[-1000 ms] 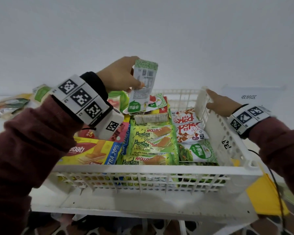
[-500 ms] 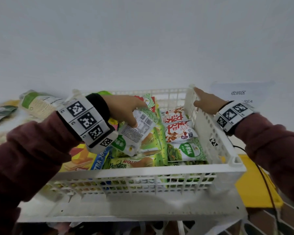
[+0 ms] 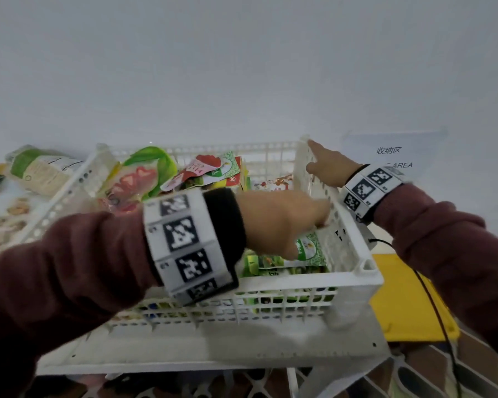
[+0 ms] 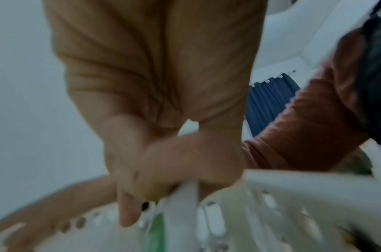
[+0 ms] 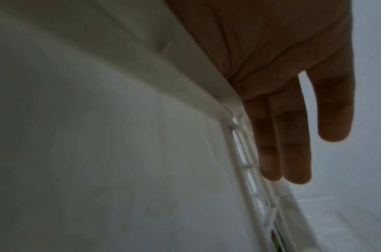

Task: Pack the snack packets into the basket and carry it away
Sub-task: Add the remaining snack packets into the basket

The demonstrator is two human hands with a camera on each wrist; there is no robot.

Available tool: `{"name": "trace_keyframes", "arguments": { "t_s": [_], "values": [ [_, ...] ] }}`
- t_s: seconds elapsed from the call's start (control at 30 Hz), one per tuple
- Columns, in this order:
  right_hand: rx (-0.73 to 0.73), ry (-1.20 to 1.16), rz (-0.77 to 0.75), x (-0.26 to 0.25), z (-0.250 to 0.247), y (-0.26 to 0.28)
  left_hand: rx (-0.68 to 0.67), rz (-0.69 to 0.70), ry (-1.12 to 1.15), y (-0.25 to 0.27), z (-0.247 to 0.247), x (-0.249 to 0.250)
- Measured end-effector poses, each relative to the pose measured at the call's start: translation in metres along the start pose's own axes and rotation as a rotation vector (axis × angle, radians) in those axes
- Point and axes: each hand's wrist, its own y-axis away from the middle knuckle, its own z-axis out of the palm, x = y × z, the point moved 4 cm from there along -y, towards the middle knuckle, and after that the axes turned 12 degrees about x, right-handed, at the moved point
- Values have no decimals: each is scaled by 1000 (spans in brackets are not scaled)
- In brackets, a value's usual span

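A white slotted basket stands on a white table, stuffed with snack packets. My left hand reaches across it and pinches a green-and-white packet, held low against the inside of the basket's right wall. In the left wrist view my curled fingers grip the packet's edge beside the perforated wall. My right hand rests on top of the right wall near the far corner. Its straight fingers lie along the outside of that wall.
Inside the basket lie a red-and-green bag and red-and-white packets. Loose packets lie on the table left of the basket. A yellow object sits low on the right, and a printed sheet lies behind my right hand.
My left hand brought the green-and-white packet down from above the basket and across to its right wall. My right hand stayed on that wall.
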Motion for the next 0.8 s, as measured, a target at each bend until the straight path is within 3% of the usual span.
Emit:
{"name": "trace_keyframes", "arguments": {
  "t_s": [0.13, 0.23, 0.33, 0.47, 0.6, 0.8],
  "values": [
    [-2, -10, -21, 0, -1, 2, -181, 103, -125, -17, 26, 14],
    [0, -25, -27, 1, -1, 2, -282, -86, 175, -10, 9, -3],
    [1, -43, -31, 2, -1, 1, -196, -182, 396, -2, -12, -24],
    [-1, -66, -38, 3, 0, -1, -66, -283, 197, 12, -19, -67],
    [-3, -72, -47, 3, 1, -2, -234, -447, -14, 31, 2, -98],
    [-9, -58, -53, 3, 1, -1, -251, -362, 50, 38, 17, -97]
  ]
}}
